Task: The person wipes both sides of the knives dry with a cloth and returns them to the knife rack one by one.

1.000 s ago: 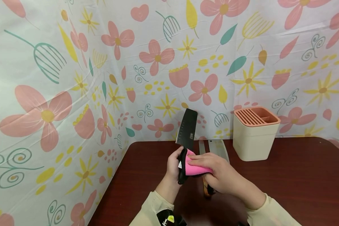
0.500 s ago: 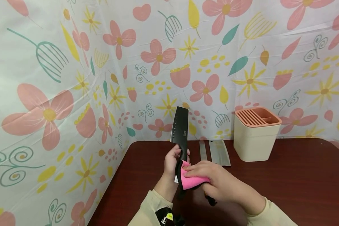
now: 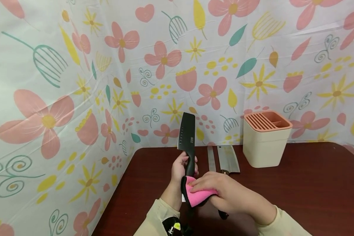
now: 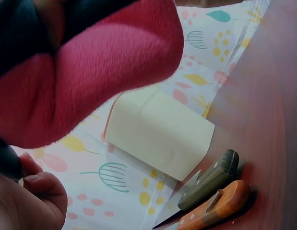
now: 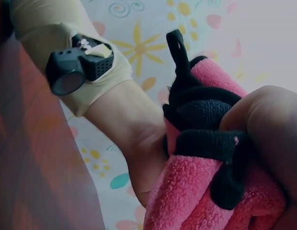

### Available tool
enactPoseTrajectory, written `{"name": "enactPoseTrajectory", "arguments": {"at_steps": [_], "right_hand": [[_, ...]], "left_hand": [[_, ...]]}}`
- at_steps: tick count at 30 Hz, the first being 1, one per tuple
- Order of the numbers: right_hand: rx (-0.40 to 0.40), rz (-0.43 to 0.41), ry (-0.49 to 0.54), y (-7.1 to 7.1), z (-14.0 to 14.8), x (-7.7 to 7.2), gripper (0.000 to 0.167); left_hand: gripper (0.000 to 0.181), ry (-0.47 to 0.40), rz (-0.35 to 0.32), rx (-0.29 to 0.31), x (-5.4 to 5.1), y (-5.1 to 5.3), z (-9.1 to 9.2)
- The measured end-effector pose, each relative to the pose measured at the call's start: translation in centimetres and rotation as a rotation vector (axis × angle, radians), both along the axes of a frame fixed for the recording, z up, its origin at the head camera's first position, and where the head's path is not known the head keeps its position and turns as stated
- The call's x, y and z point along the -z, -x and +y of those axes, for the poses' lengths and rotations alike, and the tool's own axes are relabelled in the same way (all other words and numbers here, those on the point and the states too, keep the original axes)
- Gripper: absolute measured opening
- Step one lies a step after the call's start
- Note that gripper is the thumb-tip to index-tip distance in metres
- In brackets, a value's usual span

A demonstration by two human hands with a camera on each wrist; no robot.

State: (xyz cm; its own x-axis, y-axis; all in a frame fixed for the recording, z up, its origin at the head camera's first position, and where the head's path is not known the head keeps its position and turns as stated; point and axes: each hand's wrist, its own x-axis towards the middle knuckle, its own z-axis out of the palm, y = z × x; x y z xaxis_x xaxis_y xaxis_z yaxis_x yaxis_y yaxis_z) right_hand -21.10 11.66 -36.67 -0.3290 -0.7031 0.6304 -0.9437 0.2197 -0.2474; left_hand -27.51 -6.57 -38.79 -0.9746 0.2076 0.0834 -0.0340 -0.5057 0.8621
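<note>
My left hand grips a black kitchen knife by the upper part of its handle. Its broad dark blade points up and away, with a row of small dimples near the edge. My right hand pinches a pink cloth with black trim against the lower handle, whose end the cloth hides. In the right wrist view, the folded cloth shows a black loop and dark underside beneath my right hand. Fluffy pink pile fills the top of the left wrist view.
A cleaver and a narrow knife lie on the dark red table. Their handles, one dark and one orange-brown, show in the left wrist view. A cream knife holder with a slotted orange top stands back right.
The cloth and my right hand have slid down the handle toward its end, uncovering the upper part. The knife has shifted a little left, and the cleaver shows more.
</note>
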Motion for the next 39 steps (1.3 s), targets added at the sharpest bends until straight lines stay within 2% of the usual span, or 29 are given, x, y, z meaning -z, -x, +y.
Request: {"name": "enactPoseTrajectory", "arguments": {"at_steps": [4,7,8,11,14,17,20,23,27,30,33,39], "right_hand": [[-0.047,-0.008,0.005,0.0,0.4,-0.4,0.07],[-0.067,0.008,0.066,0.2,1.1,-1.1,0.074],[-0.058,-0.017,0.087,0.3,1.4,-1.3,0.074],[0.0,-0.064,0.165,0.9,2.5,-1.7,0.072],[0.112,-0.139,0.248,1.4,3.2,-1.8,0.071],[0.224,-0.172,0.335,2.0,3.0,-1.3,0.073],[0.3,-0.145,0.378,2.3,2.0,-0.3,0.074],[0.344,-0.051,0.351,2.4,0.9,0.9,0.07],[0.356,-0.013,0.314,2.2,0.2,1.8,0.066],[0.351,-0.016,0.317,2.1,0.1,1.8,0.065],[0.335,0.0,0.315,2.1,0.1,1.7,0.065],[0.298,0.064,0.269,1.9,0.0,1.3,0.064]], "left_hand": [[0.039,0.014,-0.019,-0.021,0.0,-0.1,-0.1],[0.034,0.013,-0.014,-0.027,0.0,-0.1,-0.2],[0.032,0.007,-0.013,-0.023,0.1,-0.1,-0.2],[0.024,-0.008,0.003,-0.017,0.1,0.0,0.1],[0.027,0.026,-0.002,-0.03,0.0,-0.3,0.5],[0.025,0.088,-0.033,-0.049,-0.2,-0.8,0.9],[0.026,0.115,-0.042,-0.036,-0.2,-1.4,1.3],[0.028,0.113,0.004,-0.014,-0.2,-1.7,1.6],[0.026,0.104,0.094,-0.009,-0.1,-1.7,1.7],[0.021,0.096,0.111,-0.009,0.0,-1.6,1.6],[0.024,0.066,0.071,0.007,-0.2,-1.6,1.6],[0.039,-0.05,-0.078,0.027,-1.1,-1.8,1.7]]}}
